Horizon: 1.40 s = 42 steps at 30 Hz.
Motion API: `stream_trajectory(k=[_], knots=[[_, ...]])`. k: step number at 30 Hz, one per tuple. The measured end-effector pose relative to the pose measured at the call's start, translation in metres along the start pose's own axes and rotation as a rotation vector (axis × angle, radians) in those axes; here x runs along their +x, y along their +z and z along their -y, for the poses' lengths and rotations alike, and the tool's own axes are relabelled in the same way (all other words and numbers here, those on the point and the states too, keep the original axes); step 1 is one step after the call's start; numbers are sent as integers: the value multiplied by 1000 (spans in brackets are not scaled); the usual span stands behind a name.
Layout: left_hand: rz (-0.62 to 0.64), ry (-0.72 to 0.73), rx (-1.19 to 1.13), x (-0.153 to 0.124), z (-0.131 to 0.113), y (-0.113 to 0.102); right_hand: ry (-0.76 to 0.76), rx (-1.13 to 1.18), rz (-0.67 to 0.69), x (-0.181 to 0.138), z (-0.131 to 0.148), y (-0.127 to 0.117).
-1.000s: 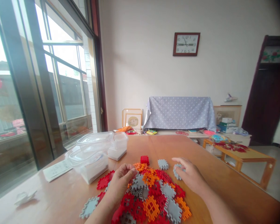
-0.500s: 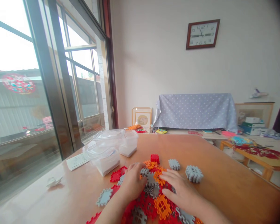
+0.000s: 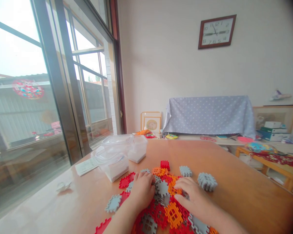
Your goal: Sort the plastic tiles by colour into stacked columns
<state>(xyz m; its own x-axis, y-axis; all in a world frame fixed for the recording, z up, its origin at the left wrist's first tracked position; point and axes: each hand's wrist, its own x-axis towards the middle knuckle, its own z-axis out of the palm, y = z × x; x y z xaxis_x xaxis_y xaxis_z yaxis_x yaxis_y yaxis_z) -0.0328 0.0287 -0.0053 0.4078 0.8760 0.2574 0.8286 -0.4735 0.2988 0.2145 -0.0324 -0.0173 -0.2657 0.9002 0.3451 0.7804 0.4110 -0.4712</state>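
A heap of notched plastic building tiles in red, orange and grey lies on the table before me. My left hand [image 3: 143,188] curls over the left side of the heap, fingers bent down and thumb close to them. Whatever is between those fingers is hidden. Just right of its fingertips sits a grey tile [image 3: 163,188]. On the other side, my right hand [image 3: 192,195] has its fingers stretched and thumb apart, the fingertips at the edge of an orange tile [image 3: 173,188]. Nearer to me lies an orange window tile [image 3: 174,215], with a grey window tile [image 3: 148,224] to its left.
Clear plastic containers [image 3: 116,169] stand at the left, beside a paper sheet [image 3: 86,166] and a crumpled scrap [image 3: 63,186]. Grey tile stacks [image 3: 207,182] sit right of the heap. A red tile stack [image 3: 164,165] is behind it. The window [image 3: 63,81] borders the table's left.
The view has shifted slightly, so the scene sits further right. My left thumb and fingers have drawn closer together over the heap. My right hand stays spread beside the orange tile.
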Motion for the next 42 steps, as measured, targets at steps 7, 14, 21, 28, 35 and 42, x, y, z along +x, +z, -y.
stream_trajectory(k=[7, 14, 21, 28, 35, 42], knots=[[-50, -22, -79, -1, -2, -2, 33, 0, 224, -8, 15, 0], [-66, -30, -168, -1, -4, -9, 40, -30, 210, -7, 21, 9], [-36, -21, -203, -3, -8, -13, -4, 69, 58, -1, 26, 10], [-123, -32, -297, -2, -4, -12, 34, 147, -74, 4, 8, 17], [-194, -166, -447, 7, 12, -2, 91, 248, -129, 6, -2, 19], [-147, -242, -343, 11, 26, 3, 130, 173, -154, 8, -11, 19]])
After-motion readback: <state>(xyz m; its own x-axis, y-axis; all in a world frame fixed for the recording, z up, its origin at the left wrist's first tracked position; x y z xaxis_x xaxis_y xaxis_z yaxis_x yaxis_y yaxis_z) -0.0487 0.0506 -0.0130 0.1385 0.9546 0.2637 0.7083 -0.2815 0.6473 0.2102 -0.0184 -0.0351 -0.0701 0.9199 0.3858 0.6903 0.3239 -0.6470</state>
